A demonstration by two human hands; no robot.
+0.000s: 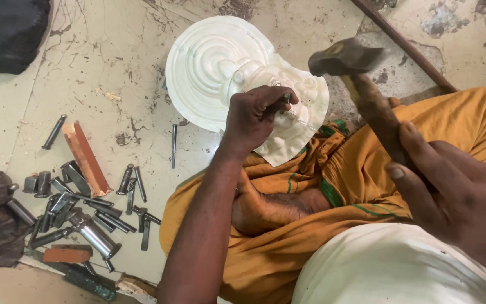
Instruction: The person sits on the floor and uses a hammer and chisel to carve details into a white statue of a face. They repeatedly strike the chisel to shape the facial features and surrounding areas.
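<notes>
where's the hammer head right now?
In the head view the hammer head is upper right, raised above the floor, gripped by its wooden handle in the right hand. It sits just right of the white embossed metal sheet and the left hand.

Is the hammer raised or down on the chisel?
Raised: the hammer, gripped by the right hand, is clear of the chisel in the left hand.
</notes>
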